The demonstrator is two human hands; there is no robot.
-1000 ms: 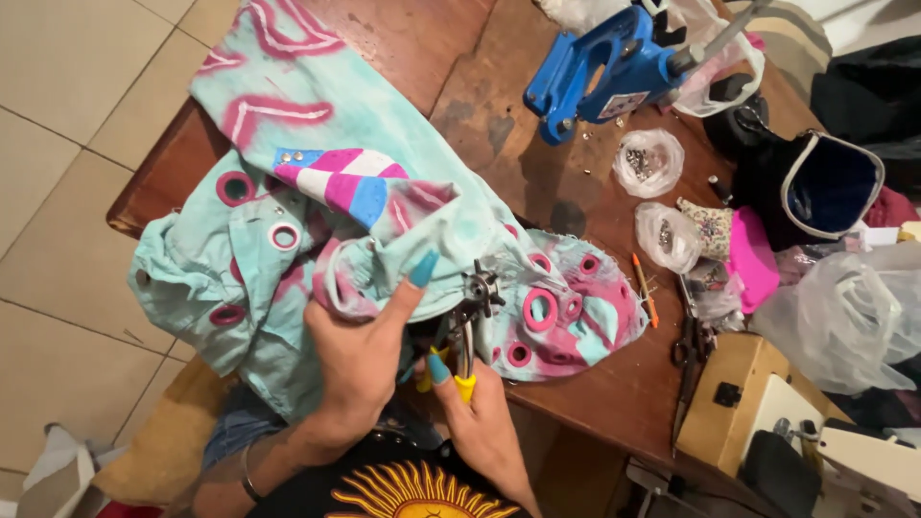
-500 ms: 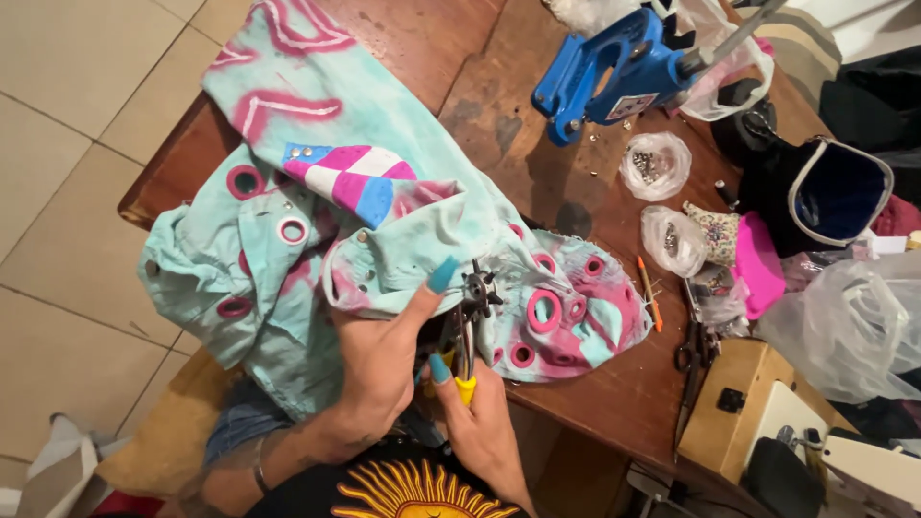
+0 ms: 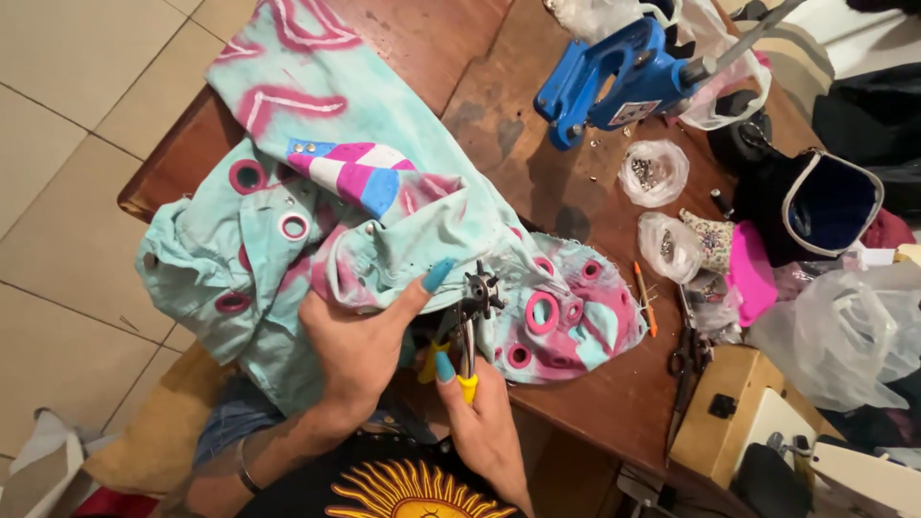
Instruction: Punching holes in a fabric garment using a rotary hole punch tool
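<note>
A turquoise garment [image 3: 384,192] painted with pink rings and stripes lies across a brown wooden table [image 3: 566,182]. My left hand [image 3: 360,345] grips a fold of it near the table's front edge, thumb with a blue nail raised. My right hand [image 3: 484,422] is closed around the yellow handles of a rotary hole punch plier [image 3: 470,317]. The plier's star-shaped punch head sits at the fabric's edge, just right of my left thumb. A blue, pink and white striped flap with small studs shows on the garment above my left hand.
A blue hand press [image 3: 624,82] stands at the table's far side. Two clear bags of small metal parts [image 3: 652,173] lie right of the garment, beside an orange pencil [image 3: 645,297] and black scissors [image 3: 686,360]. A sewing machine [image 3: 815,460] sits lower right. Tiled floor lies to the left.
The view has shifted slightly. My left hand has regripped the fabric closer to the plier head. The right hand stays on the plier handles.
</note>
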